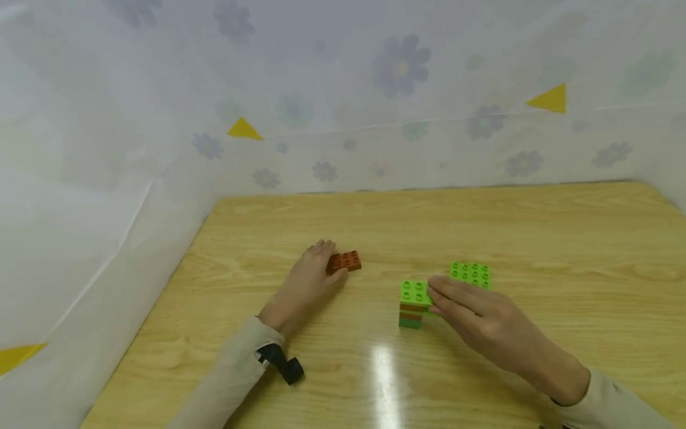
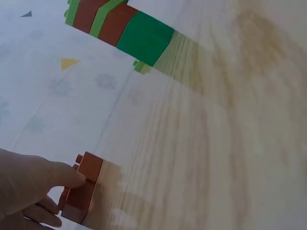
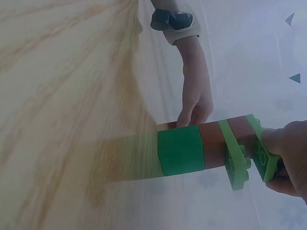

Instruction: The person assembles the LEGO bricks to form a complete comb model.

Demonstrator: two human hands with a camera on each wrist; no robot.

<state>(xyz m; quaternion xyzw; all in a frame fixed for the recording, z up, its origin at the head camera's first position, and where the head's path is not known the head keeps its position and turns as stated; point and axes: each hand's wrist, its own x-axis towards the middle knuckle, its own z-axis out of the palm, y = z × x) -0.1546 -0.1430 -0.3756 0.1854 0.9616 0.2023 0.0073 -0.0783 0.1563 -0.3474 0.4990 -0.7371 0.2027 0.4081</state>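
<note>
My left hand [image 1: 305, 283] is at the reddish-brown building bricks [image 1: 349, 260] lying on the table. In the left wrist view its thumb presses the near side of these bricks [image 2: 91, 167], with the other fingers on the far side. To the right stands a tower of bricks: a dark green block [image 3: 182, 151] at the bottom, then brown and light green layers. My right hand [image 1: 495, 330] pinches the overhanging end of the light green top brick [image 1: 414, 291]. In the right wrist view a lower light green layer [image 3: 236, 165] also juts out sideways.
A light green studded brick [image 1: 470, 271] lies behind the right hand, which partly covers it. Pale flowered sheeting [image 1: 375, 137] rises at the back of the wooden table [image 1: 332, 381] and along its left side. A black strap [image 1: 281, 362] is on the left wrist.
</note>
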